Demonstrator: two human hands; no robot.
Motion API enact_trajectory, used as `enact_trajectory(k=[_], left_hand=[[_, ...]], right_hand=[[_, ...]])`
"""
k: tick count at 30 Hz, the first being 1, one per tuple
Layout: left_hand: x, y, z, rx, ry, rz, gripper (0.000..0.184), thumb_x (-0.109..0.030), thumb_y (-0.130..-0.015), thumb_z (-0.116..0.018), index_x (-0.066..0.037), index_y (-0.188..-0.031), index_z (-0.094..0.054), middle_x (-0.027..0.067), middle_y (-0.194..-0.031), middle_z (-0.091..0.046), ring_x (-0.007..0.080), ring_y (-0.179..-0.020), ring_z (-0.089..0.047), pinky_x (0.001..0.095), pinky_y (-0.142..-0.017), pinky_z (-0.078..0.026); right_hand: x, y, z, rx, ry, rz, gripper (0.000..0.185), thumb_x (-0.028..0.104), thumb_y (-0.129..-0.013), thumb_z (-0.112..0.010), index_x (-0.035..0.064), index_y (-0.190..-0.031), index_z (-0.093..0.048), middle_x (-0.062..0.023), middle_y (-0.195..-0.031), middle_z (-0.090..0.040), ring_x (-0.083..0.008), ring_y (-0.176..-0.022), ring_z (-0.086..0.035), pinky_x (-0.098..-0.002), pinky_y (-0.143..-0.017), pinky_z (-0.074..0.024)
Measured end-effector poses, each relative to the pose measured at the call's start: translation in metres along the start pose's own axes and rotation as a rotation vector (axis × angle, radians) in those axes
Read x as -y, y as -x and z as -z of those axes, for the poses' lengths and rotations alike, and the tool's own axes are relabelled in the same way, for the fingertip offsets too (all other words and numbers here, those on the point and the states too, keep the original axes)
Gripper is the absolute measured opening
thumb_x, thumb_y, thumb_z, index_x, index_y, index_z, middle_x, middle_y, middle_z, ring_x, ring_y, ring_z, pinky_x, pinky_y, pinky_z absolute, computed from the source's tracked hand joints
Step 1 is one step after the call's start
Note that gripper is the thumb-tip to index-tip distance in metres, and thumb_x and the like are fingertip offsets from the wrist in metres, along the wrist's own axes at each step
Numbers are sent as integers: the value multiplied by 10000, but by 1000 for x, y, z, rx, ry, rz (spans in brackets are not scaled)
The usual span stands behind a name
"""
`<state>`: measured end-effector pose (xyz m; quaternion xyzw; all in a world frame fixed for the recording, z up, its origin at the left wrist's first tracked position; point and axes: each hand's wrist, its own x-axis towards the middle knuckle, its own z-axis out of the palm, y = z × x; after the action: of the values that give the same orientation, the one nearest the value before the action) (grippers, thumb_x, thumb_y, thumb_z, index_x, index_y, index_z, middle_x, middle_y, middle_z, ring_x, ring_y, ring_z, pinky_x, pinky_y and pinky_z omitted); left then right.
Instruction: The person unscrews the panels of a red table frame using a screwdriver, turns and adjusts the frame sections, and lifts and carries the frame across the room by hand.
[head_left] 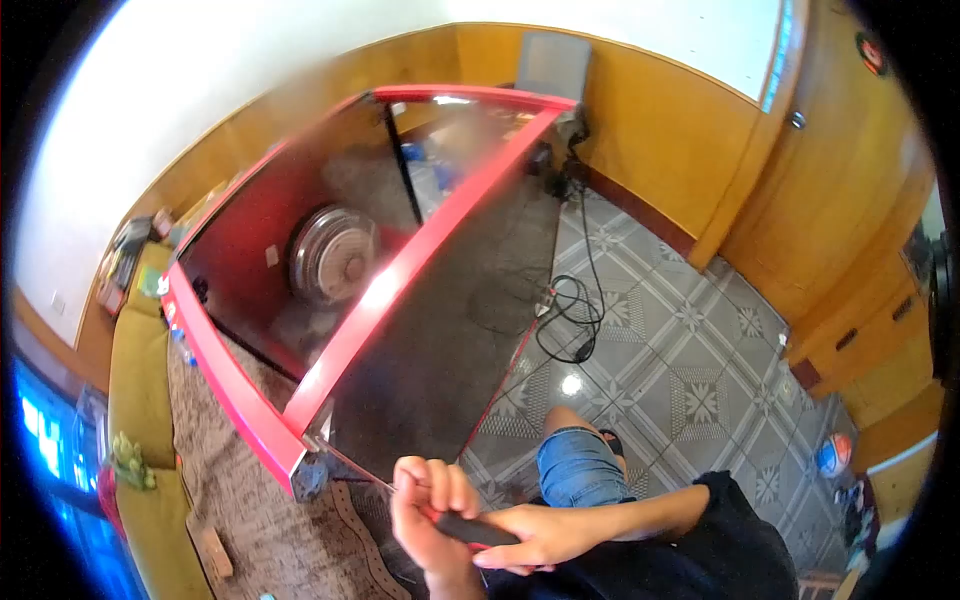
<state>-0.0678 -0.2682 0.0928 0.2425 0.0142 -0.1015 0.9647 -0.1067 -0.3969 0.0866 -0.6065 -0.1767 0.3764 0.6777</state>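
One red-framed cabinet (388, 280) is occupying the upper left: probably heavy, its panels (425, 335) fragile, best held by the rails (228, 385). Left hand (428, 520) and right hand (540, 535) are meeting at lower centre, both clamping one dark-handled tool (470, 529): likely light, rigid, best held by its grip.

Left hand (425, 515) upright, curled, right hand (532, 537) gripping alongside

A tool (475, 529) with a thick black handle trimmed in red is held aslant, near the closest corner of a large red-framed cabinet (400, 270). The cabinet has dark see-through panels and a round, silver-rimmed fitting (335, 255) inside.
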Motion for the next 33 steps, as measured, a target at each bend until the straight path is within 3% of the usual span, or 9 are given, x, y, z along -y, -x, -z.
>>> enact_trajectory(k=[4,9,16,19,21,23,25,27,33], left_hand=[[18,19,15,174,-295,-284,283,-335,-948,-324,-85,-819,-352,28,-523,-321,140,-429,-353,282,-397,-347],[-47,37,60,-132,-270,-571,262,-299,-944,-351,-100,-774,-360,8,-520,-316,114,-412,-340,248,-352,-308],[-185,67,266,-968,-502,-272,130,-190,-844,-478,-91,-764,-451,-3,-555,-400,115,-431,-397,255,-367,-318],[-253,86,400,-1192,-878,-169,182,-237,-783,-524,-58,-768,-493,32,-548,-466,169,-450,-466,319,-411,-410],[-347,113,580,-1463,-1309,-97,375,-335,-688,-633,-15,-836,-505,92,-703,-534,223,-628,-546,361,-545,-454],[-323,88,396,-2213,-1708,-89,714,-395,-652,-654,44,-1156,-402,246,-1080,-502,353,-1001,-494,467,-813,-425],[-345,85,404,-2053,-1643,-123,833,-384,-662,-670,55,-1251,-278,269,-1244,-363,414,-1140,-360,488,-930,-326],[-338,64,406,-1740,-1793,-463,773,-336,-689,-667,63,-1242,-304,277,-1205,-395,423,-1133,-363,490,-974,-273],[-230,-7,172,-565,-1404,-841,562,-193,-801,-582,13,-1270,-352,188,-1307,-359,291,-1256,-301,394,-1036,-218]], right_hand=[[-2,6,22,19,475,-9,550,442,-827,-525,14,-1161,-438,-262,-940,-581,-399,-867,-570,-425,-736,-442],[-27,-40,6,61,519,22,525,422,-793,-611,26,-1101,-458,-147,-779,-599,-294,-712,-608,-363,-638,-474],[-5,-66,24,-90,759,-23,390,241,-780,-642,8,-1059,-502,-110,-780,-613,-211,-694,-623,-313,-619,-481],[-6,-65,30,-116,844,11,344,211,-780,-629,1,-1031,-522,-110,-780,-617,-211,-682,-623,-312,-618,-480],[2,-63,29,-156,861,-61,329,211,-783,-623,-3,-1017,-532,-109,-779,-621,-216,-674,-622,-314,-621,-480],[6,-62,29,-203,887,-54,307,168,-774,-632,-5,-1011,-539,-112,-770,-621,-200,-666,-619,-301,-608,-483],[10,-59,34,-411,778,-36,294,120,-765,-637,-3,-1014,-541,-99,-773,-615,-172,-670,-608,-277,-593,-483],[24,-58,49,-602,836,85,248,65,-782,-608,7,-1015,-548,-76,-819,-597,-135,-692,-576,-249,-597,-473],[100,-76,186,-1164,1321,626,160,126,-857,-532,2,-956,-550,-102,-926,-556,-217,-864,-532,-301,-776,-412]])
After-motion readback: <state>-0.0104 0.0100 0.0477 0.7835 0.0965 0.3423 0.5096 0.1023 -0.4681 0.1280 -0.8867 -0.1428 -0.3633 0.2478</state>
